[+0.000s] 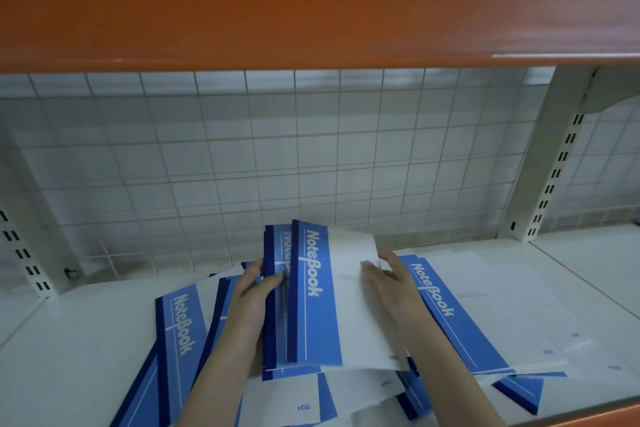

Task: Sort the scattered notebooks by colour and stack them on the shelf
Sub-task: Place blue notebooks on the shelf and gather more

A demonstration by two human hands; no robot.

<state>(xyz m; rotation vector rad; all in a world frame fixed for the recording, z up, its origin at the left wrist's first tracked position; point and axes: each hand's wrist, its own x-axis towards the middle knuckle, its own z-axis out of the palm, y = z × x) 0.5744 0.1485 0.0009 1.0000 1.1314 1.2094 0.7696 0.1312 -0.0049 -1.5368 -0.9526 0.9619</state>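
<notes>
Forearms: both reach up from the bottom edge toward the middle of the white shelf point(69, 340).
Left hand point(254, 291): fingers curled round the dark blue spine side of a small bundle of notebooks point(311, 295), thumb on the front, gripping it.
Right hand point(388, 276): fingers lie over the white right part of the bundle's top cover, near its upper right corner; grip looks like a light hold on the cover edge, though I cannot tell how far the fingers wrap.
Held bundle: blue-and-white covers, "NoteBook" printed along the blue band, raised between the two hands, its far end pointing at the wire grid back panel point(242, 156).
Loose notebooks: one point(176, 329) lies flat just left of the left forearm, another point(460, 315) lies flat just right of the right hand, more point(298, 399) overlap under the bundle and forearms.
Above: an orange shelf point(311, 0) spans the top.
Right side: a white slotted upright point(557, 163).
</notes>
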